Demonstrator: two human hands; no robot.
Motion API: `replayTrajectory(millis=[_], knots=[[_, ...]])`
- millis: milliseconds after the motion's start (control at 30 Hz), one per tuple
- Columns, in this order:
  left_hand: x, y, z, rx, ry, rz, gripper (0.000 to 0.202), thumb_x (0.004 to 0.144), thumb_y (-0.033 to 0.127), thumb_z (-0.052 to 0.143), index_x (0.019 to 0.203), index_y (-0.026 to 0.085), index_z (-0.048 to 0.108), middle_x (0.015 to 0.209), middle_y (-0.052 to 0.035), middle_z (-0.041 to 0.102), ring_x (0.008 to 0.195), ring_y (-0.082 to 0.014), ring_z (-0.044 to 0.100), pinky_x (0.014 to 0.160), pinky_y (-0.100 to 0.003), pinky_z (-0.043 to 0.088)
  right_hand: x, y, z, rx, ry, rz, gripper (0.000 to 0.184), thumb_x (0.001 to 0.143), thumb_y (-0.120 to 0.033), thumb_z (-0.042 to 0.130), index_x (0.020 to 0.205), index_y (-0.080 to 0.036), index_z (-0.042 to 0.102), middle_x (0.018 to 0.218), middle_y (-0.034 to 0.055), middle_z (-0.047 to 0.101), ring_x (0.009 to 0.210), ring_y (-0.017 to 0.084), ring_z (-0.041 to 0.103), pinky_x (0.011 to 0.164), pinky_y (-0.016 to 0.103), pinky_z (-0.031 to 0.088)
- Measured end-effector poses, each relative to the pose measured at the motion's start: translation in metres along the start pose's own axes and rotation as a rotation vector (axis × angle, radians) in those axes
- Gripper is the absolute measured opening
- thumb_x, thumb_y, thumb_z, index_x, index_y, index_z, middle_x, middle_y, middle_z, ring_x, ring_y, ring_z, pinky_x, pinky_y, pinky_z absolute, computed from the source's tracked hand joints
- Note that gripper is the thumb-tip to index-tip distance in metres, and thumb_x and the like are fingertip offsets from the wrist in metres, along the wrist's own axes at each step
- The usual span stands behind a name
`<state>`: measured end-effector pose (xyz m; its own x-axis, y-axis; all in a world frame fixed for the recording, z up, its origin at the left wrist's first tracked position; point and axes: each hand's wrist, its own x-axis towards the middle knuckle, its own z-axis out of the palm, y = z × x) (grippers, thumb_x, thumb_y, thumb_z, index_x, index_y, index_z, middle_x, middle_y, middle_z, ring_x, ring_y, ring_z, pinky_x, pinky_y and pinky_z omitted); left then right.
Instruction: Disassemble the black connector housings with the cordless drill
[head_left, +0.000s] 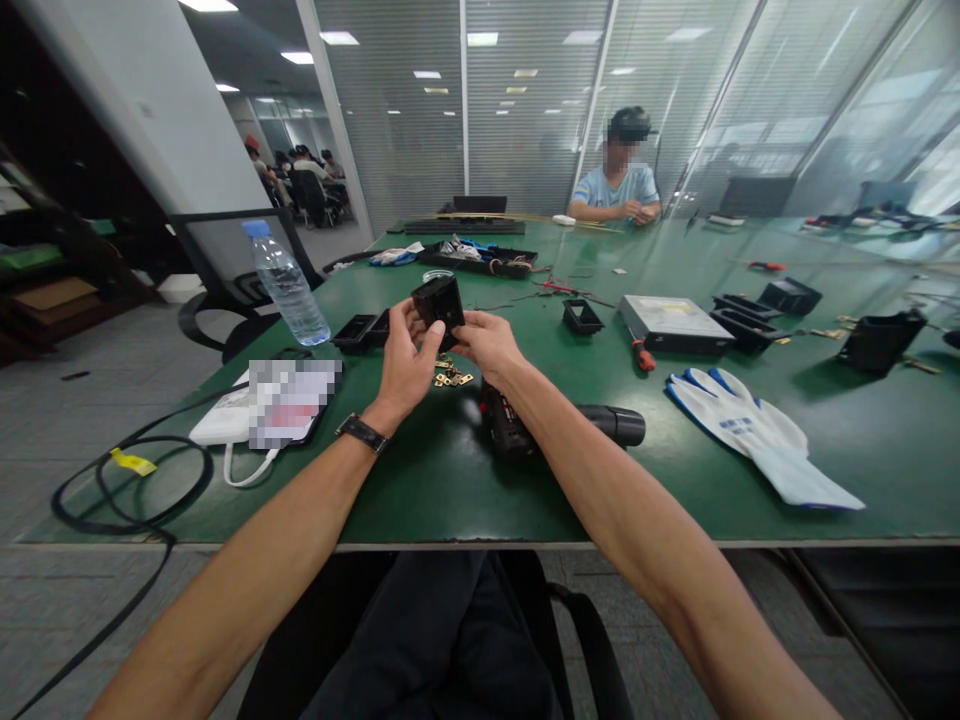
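My left hand (411, 352) is closed round the left side of a small black box-shaped plastic part (439, 303), holding it above the green table. On the part's lower right, my right hand (489, 340) has its fingers pressed together; whatever is between the fingertips is too small to make out. Below the hands lie several small brass-coloured metal pieces (451, 379). A black power drill (510, 425) rests on its side under my right forearm. Just left of my left hand sits a black open plastic housing (355, 333).
A water bottle (289, 285), a white power bank (225, 408) and a looped black cable (154, 440) occupy the left. To the right are a white glove (750, 430), a disc drive (675, 322), a screwdriver (643, 355) and more black housings (881, 340). A person (616, 180) sits across the table.
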<state>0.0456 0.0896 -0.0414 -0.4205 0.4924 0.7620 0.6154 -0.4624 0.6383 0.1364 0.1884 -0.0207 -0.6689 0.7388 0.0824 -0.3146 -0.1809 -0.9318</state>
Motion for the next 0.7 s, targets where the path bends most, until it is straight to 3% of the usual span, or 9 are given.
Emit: replayTrajectory(millis=[467,700], knots=[[0.0006,-0.0045,-0.0014,-0.108,0.105,-0.111,0.056,0.088,0.051,0.068,0.131,0.024,0.046,0.113,-0.0091,0.065,0.110,-0.0243,0.066,0.103,-0.044,0.049,0.0010,0.0031,0.0016,-0.039,0.010,0.019,0.016,0.078,-0.002,0.068,0.088,-0.013,0.069,0.065,-0.0008,0.069,0.063,0.013,0.067,0.070,0.029,0.059],[0.0002,-0.0003,0.0005,-0.104,0.080,-0.087,0.054,0.088,0.050,0.068,0.129,0.023,0.048,0.125,-0.0116,0.063,0.115,-0.0253,0.064,0.104,-0.043,0.049,-0.0022,-0.0017,0.0018,-0.005,0.024,0.046,0.021,0.078,-0.001,0.067,0.094,-0.014,0.069,0.069,-0.0014,0.070,0.063,0.012,0.066,0.068,0.028,0.058]])
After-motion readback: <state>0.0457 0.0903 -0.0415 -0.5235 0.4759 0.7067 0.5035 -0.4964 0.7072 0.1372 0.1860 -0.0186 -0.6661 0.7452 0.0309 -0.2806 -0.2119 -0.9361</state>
